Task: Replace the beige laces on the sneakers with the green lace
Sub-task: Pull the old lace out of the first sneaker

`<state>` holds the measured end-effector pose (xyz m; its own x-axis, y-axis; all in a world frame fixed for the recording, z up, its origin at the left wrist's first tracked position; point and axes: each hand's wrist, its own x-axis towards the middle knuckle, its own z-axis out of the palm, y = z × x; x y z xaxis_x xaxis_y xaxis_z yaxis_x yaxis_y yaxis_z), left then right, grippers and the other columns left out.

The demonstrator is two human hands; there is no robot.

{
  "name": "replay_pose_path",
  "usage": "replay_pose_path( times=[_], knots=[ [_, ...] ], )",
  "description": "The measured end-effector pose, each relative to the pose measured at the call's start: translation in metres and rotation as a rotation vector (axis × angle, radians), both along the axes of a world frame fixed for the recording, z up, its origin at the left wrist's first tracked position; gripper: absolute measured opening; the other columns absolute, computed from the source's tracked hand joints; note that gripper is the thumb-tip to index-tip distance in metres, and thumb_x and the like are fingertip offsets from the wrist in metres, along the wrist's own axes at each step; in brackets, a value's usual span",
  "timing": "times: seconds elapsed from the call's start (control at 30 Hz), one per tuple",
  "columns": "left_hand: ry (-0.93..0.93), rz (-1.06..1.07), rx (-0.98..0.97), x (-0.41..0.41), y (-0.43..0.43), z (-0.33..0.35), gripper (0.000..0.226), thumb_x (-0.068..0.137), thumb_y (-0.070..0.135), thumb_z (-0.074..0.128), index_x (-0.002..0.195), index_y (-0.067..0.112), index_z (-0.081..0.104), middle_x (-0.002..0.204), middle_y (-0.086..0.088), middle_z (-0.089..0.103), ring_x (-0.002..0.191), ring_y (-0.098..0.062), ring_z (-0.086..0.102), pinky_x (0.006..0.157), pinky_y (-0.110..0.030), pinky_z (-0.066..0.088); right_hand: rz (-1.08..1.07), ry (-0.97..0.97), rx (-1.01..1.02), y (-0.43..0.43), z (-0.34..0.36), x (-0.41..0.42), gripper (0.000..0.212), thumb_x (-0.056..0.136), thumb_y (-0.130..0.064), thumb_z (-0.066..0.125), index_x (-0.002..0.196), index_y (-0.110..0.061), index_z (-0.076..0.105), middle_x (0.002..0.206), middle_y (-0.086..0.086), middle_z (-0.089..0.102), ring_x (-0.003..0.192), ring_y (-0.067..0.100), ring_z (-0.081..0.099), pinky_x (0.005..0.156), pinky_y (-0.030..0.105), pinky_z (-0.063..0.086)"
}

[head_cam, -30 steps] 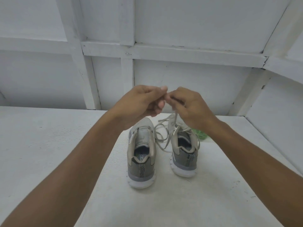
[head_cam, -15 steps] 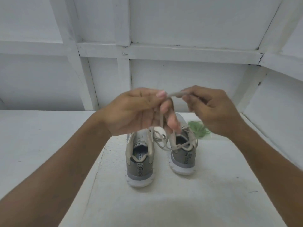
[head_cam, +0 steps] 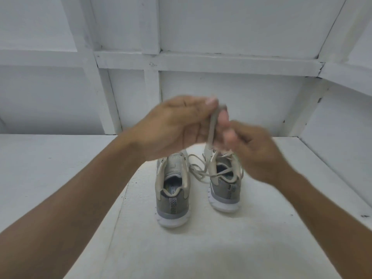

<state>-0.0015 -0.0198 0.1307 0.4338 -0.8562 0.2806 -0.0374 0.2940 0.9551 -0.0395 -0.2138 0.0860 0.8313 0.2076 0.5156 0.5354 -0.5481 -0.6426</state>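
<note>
Two grey sneakers stand heels toward me on the white table (head_cam: 60, 168): the left sneaker (head_cam: 173, 200) and the right sneaker (head_cam: 224, 190). A beige lace (head_cam: 212, 125) runs up from the right sneaker, with loose loops lying between the shoes. My left hand (head_cam: 177, 127) pinches the top of the lace between thumb and fingers above the shoes. My right hand (head_cam: 255, 152) is blurred, lower and to the right, its fingers curled beside the lace over the right sneaker. The green lace is hidden behind my right hand.
White panelled walls (head_cam: 231, 97) close the table at the back and on the right. The table's bare surface stretches to the left and toward me in front of the sneakers.
My right hand has dropped from the lace's top down toward the right sneaker, covering the green lace. My left hand still holds the lace, now hanging more upright.
</note>
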Motion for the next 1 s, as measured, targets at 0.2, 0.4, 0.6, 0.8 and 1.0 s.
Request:
replay_pose_path(
  times=[0.2,0.4,0.6,0.8,1.0],
  knots=[
    [-0.811,0.585,0.592,0.023,0.006,-0.001,0.036,0.103,0.03,0.038,0.102,0.012,0.069,0.102,0.003,0.072,0.099,-0.011,0.065,0.092,-0.035,0.051,0.135,0.094,-0.179,-0.002,0.008,-0.016,0.015,0.096,-0.025,0.051,0.095,-0.023,0.065,0.071,-0.011,0.062,0.06,0.004,0.056,0.056,0.009,0.04],
    [-0.104,0.045,0.155,0.005,-0.005,0.003,0.043,0.101,0.03,0.032,0.084,0.006,0.063,0.07,-0.008,0.065,0.069,-0.026,0.057,0.068,-0.035,0.045,-0.04,-0.054,-0.161,-0.005,0.003,0.002,0.018,0.098,-0.032,0.051,0.08,-0.035,0.056,0.07,-0.01,0.061,0.058,-0.002,0.053,0.055,0.009,0.036],
    [-0.643,0.584,0.395,0.021,-0.005,0.001,0.042,0.104,0.032,0.036,0.099,0.004,0.068,0.095,0.0,0.073,0.092,-0.017,0.067,0.087,-0.035,0.053,0.16,0.105,-0.319,0.006,-0.001,-0.018,0.02,0.097,-0.026,0.047,0.097,-0.014,0.063,0.07,-0.016,0.061,0.066,0.002,0.059,0.061,0.009,0.041],
    [-0.126,0.126,0.361,0.008,-0.011,-0.004,0.077,0.093,0.063,0.014,0.075,0.006,0.062,0.069,-0.01,0.066,0.065,-0.022,0.058,0.069,-0.031,0.045,-0.051,-0.11,0.002,-0.02,0.01,0.009,0.016,0.095,-0.022,0.055,0.088,-0.033,0.063,0.07,-0.004,0.061,0.057,0.004,0.051,0.057,0.017,0.042],
    [-0.403,0.606,0.36,0.018,-0.02,-0.005,0.074,0.091,0.07,0.016,0.093,0.017,0.068,0.103,0.003,0.073,0.102,-0.016,0.065,0.099,-0.037,0.046,0.12,0.183,-0.304,0.003,-0.027,-0.01,0.023,0.098,-0.029,0.048,0.116,-0.035,0.062,0.068,-0.015,0.06,0.066,0.003,0.059,0.062,0.015,0.045]
  ],
)
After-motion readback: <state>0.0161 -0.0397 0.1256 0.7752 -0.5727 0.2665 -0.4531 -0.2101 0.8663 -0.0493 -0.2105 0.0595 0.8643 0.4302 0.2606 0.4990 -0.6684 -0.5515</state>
